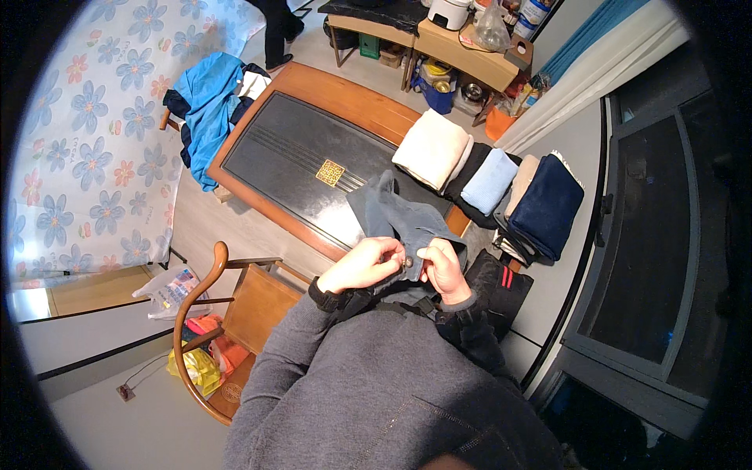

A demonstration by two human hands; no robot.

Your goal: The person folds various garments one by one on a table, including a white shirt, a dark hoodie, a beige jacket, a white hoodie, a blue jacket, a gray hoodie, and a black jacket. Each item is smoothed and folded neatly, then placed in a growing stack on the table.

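A grey-blue garment with a round metal button hangs between my hands, partly over the near side of a wooden table with a black top. My left hand pinches the cloth edge just left of the button. On the button's other side, my right hand grips the fabric between thumb and fingers. The lower part of the garment is hidden against my body. Folded clothes stand at the table's right end: a cream one, a light blue one and a navy one.
A wooden armchair is at the left, with bags behind it. Blue clothing lies heaped beyond the table's left end. A person's legs show at the top. A dark bag or garment with red stripes is right of my right hand.
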